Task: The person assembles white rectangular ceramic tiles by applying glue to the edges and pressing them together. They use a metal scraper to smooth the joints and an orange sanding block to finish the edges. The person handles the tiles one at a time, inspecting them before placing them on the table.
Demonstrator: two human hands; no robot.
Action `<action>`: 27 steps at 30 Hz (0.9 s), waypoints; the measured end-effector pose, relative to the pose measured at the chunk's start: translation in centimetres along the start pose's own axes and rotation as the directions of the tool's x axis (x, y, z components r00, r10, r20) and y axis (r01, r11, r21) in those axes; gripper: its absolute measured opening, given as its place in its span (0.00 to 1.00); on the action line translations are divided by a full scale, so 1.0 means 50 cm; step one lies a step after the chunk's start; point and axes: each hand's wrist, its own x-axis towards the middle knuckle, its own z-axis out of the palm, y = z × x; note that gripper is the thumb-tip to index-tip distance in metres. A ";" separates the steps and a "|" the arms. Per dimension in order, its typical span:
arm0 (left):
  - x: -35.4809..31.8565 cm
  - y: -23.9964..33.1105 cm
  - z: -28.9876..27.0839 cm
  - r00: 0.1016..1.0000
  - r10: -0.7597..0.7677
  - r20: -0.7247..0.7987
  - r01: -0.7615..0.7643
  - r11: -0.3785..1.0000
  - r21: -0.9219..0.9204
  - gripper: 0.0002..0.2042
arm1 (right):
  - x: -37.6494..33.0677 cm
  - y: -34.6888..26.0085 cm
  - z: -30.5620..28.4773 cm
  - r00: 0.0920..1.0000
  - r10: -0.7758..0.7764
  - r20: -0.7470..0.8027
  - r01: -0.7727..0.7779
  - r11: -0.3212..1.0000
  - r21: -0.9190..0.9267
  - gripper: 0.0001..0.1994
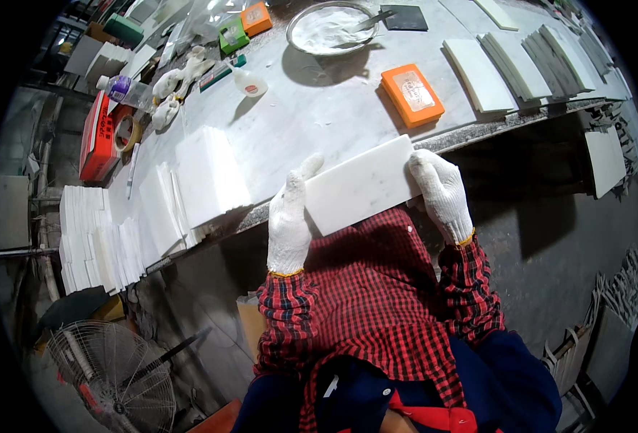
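Between my two hands I hold a white rectangular stone tile (362,186), tilted, just off the front edge of the marble worktable (297,115). My left hand (290,216), in a white knitted glove, grips the tile's left end. At the other end my gloved right hand (442,191) closes round the short edge, some of its fingers hidden beneath. Beyond the tile, near the table edge, lies an orange box (412,95). White tiles (207,173) lie to the left of my left hand.
A bowl of white paste (332,29) with a scraper stands at the back. Tile stacks line the table's right (514,65) and left (92,238). A small squeeze bottle (250,83), a plastic bottle (128,92) and tape roll (127,133) sit left. A fan (113,379) stands below.
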 end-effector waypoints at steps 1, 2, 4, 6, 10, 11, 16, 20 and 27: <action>0.000 0.007 -0.002 0.999 -0.021 0.034 0.019 0.998 0.058 0.29 | 0.007 -0.003 -0.006 0.999 -0.019 0.050 0.020 1.000 -0.021 0.15; -0.003 0.022 -0.006 0.997 -0.044 0.066 0.036 0.993 0.116 0.29 | 0.013 -0.012 -0.013 0.994 -0.036 0.100 0.041 0.998 -0.042 0.15; -0.006 0.048 -0.013 0.990 -0.018 0.139 -0.011 0.979 0.206 0.25 | 0.030 -0.022 -0.019 0.975 -0.116 0.188 0.135 0.987 -0.092 0.16; -0.002 0.073 -0.017 0.979 -0.065 0.196 0.003 0.954 0.300 0.22 | 0.043 -0.036 -0.012 0.972 -0.076 0.222 0.100 0.990 -0.099 0.16; 0.009 0.108 -0.019 0.930 -0.236 0.281 0.077 0.874 0.479 0.19 | 0.074 -0.052 0.000 0.967 0.107 0.232 -0.075 0.987 -0.141 0.18; 0.017 0.116 -0.019 0.906 -0.285 0.313 0.084 0.846 0.527 0.19 | 0.082 -0.053 0.002 0.964 0.154 0.216 -0.121 0.980 -0.158 0.19; 0.048 0.093 -0.002 0.890 -0.179 0.419 0.090 0.971 0.223 0.28 | 0.089 -0.087 0.027 0.970 0.227 0.087 -0.220 0.972 -0.082 0.19; 0.048 0.079 0.034 0.919 -0.102 0.382 0.073 0.993 0.091 0.27 | 0.074 -0.062 0.034 0.973 0.222 -0.062 -0.205 0.956 0.209 0.17; 0.023 0.042 0.070 0.964 0.039 0.262 -0.038 0.999 -0.008 0.26 | 0.017 -0.003 0.090 0.969 0.174 -0.173 -0.132 0.964 0.229 0.19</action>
